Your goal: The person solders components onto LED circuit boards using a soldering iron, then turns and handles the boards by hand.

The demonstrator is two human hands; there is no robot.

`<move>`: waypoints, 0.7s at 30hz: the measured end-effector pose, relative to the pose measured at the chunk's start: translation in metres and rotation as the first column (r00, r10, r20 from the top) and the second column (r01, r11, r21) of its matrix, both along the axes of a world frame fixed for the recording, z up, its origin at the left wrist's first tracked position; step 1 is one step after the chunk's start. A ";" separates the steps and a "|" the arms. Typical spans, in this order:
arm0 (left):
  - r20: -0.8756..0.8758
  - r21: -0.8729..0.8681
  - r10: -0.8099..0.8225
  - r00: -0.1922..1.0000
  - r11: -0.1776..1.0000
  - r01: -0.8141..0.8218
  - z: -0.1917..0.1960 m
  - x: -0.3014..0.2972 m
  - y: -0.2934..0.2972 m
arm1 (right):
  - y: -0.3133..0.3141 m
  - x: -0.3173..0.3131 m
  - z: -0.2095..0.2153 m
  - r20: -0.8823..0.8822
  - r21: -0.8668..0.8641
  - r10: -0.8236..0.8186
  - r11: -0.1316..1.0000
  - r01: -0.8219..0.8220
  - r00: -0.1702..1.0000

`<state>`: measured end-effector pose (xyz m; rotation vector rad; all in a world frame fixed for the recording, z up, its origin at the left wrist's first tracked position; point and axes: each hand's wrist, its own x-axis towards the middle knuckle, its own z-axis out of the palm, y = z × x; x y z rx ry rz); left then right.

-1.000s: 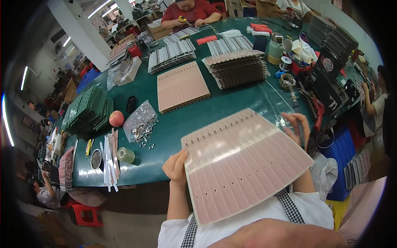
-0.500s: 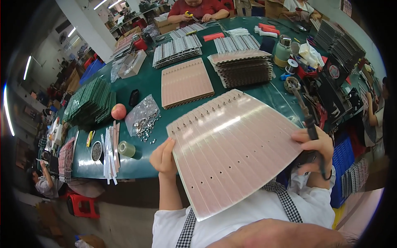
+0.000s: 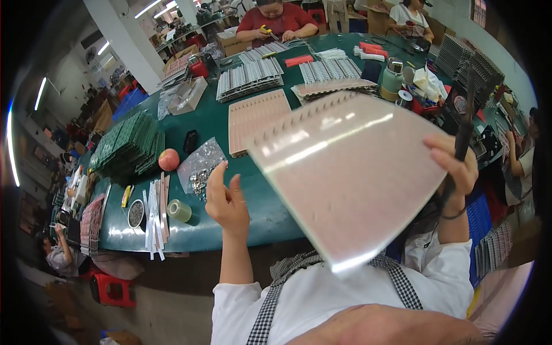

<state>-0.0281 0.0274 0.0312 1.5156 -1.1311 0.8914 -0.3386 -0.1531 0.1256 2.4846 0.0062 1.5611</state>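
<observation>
My right hand [image 3: 460, 169] grips the right edge of a thin, pale pink circuit board panel [image 3: 356, 184]. A row of small pins, blurred by motion, runs along the panel's far edge. Against the same hand lies a dark, rod-like tool that looks like a soldering iron [image 3: 464, 129], pointing up and away. My left hand [image 3: 229, 207] is off the panel, palm up with fingers apart, beside its left edge. Beyond the raised panel, a stack of similar pink panels [image 3: 253, 112] lies on the green table [image 3: 259, 215], partly covered.
Left of my left hand are a clear bag of small metal parts [image 3: 202, 164], an apple [image 3: 168, 160], a tape roll [image 3: 179, 211], a cup of small parts [image 3: 135, 213] and green boards [image 3: 127, 146]. A flask [image 3: 391, 79] stands far right. Across the table, a person [image 3: 277, 26] holds yellow-handled pliers.
My left hand has let go of the panel's left edge and opened. The panel has swung up and to the right in my right hand, covering more of the stack behind.
</observation>
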 end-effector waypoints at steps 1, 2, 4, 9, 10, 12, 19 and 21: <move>-0.152 0.003 -0.017 0.988 1.000 0.018 -0.004 0.007 -0.001 | -0.008 0.003 0.006 0.018 -0.015 -0.022 1.000 0.022 1.000; -0.302 0.004 -0.033 0.953 0.999 0.036 -0.011 0.015 -0.002 | -0.018 0.008 0.011 0.040 -0.027 -0.052 0.998 0.053 0.998; -0.318 -0.024 -0.048 0.947 0.999 0.043 -0.028 0.031 -0.006 | -0.048 0.019 0.011 0.064 0.066 -0.137 0.989 0.133 0.988; -0.476 0.126 0.013 0.880 0.991 0.053 -0.067 0.057 -0.010 | -0.155 0.077 -0.005 -0.027 0.052 -0.234 0.971 0.235 0.972; -0.474 0.126 0.005 0.881 0.990 0.062 -0.071 0.060 -0.012 | -0.172 0.085 -0.013 -0.077 0.063 -0.271 0.959 0.276 0.959; -0.553 0.139 0.048 0.832 0.990 0.035 -0.078 0.065 -0.012 | -0.201 0.102 -0.028 -0.117 0.052 -0.266 0.960 0.273 0.957; -0.596 0.201 0.123 0.793 0.980 0.000 -0.096 0.081 -0.007 | -0.235 0.131 -0.054 -0.223 0.072 -0.283 0.950 0.305 0.933; -0.569 0.178 0.111 0.815 0.984 -0.010 -0.100 0.082 -0.010 | -0.237 0.132 -0.057 -0.231 0.085 -0.288 0.946 0.314 0.929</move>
